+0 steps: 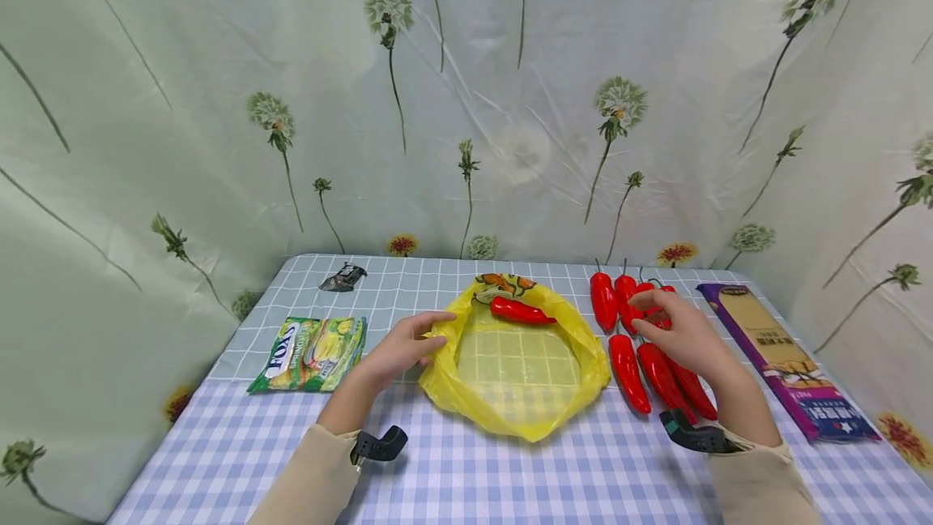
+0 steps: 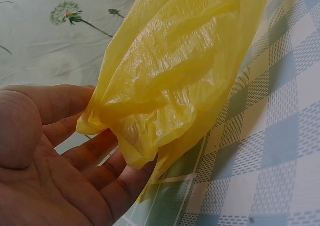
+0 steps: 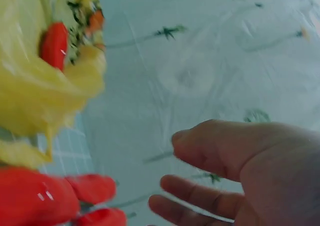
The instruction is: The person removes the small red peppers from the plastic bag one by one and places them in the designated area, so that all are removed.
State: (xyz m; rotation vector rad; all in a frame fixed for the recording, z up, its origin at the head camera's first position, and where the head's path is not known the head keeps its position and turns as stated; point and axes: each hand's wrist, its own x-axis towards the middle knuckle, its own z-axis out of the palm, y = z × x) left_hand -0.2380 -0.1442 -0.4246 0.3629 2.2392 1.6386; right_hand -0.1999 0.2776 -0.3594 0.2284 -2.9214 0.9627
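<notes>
A yellow plastic bag (image 1: 510,420) lies with its mouth spread wide in the middle of the table, and one red chili pepper (image 1: 521,311) is inside near its far edge. My left hand (image 1: 404,347) holds the bag's left rim between thumb and fingers; in the left wrist view the crumpled yellow film (image 2: 165,86) hangs by the fingers. To the bag's right, several glossy red chili peppers (image 1: 628,373) lie in two rows. Over them hovers my right hand (image 1: 685,335), fingers loosely bent and holding nothing; the right wrist view shows its thumb and fingers (image 3: 200,198) apart.
A green Fox's packet (image 1: 309,353) lies left of the bag, with a small black wrapper (image 1: 343,277) behind it. At the right edge lies a long purple and gold package (image 1: 783,359). A floral curtain (image 1: 510,104) hangs behind the checked tablecloth (image 1: 466,476).
</notes>
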